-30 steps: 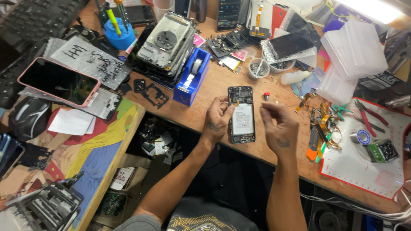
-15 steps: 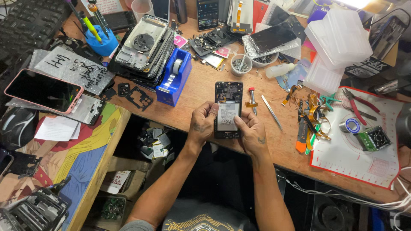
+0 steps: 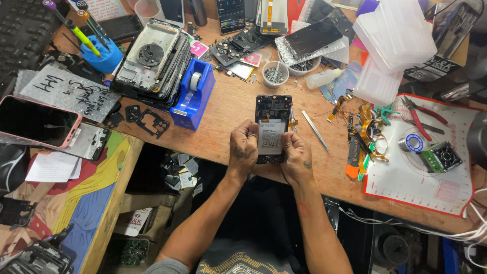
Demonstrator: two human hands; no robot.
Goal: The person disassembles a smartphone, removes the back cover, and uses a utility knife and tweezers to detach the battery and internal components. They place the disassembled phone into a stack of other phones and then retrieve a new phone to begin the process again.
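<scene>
Both hands hold one opened black smartphone with its back cover off, its circuit board and pale battery label showing (image 3: 272,128), upright over the near edge of the worn brown wooden tabletop (image 3: 228,109). The left hand (image 3: 243,147) wraps the phone's left edge and the right hand (image 3: 296,156) wraps its lower right corner; each grip is closed around the frame, thumbs lying over the battery area, and the phone's bottom end is hidden behind the knuckles. Whether the thumbs are pressing or only resting cannot be told. To do this step well, I judge that pressure should go on the frame and not on the battery, spread evenly from both sides so the thin body does not flex, and kept clear of the exposed board at the top. The phone hangs half beyond the tabletop edge, so a firm hold matters. A slim silver metal pair of tweezers (image 3: 315,131) lies just beside the right hand, a blue plastic tape dispenser (image 3: 192,94) sits to the left, and a small round clear cup of tiny screws (image 3: 275,74) stands behind the phone, well apart from the hands.
</scene>
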